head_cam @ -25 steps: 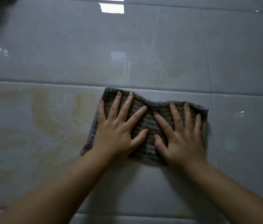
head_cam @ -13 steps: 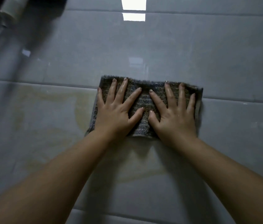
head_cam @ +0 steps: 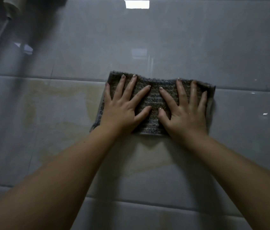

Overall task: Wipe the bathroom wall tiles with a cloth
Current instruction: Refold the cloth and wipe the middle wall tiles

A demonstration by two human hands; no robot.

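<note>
Grey cloth (head_cam: 154, 103), folded into a band, lies flat against the glossy wall tiles (head_cam: 180, 47), its upper edge just over a horizontal grout line (head_cam: 48, 78). Left hand (head_cam: 122, 108) and right hand (head_cam: 185, 113) rest side by side on it, palms down, fingers spread wide, pressing rather than gripping. Left of and below the cloth, a yellowish film (head_cam: 61, 105) marks the tile. Judged from this, wiping is under way: the stained tile and the rows below appear to remain, while the upper tile looks clearer.
</note>
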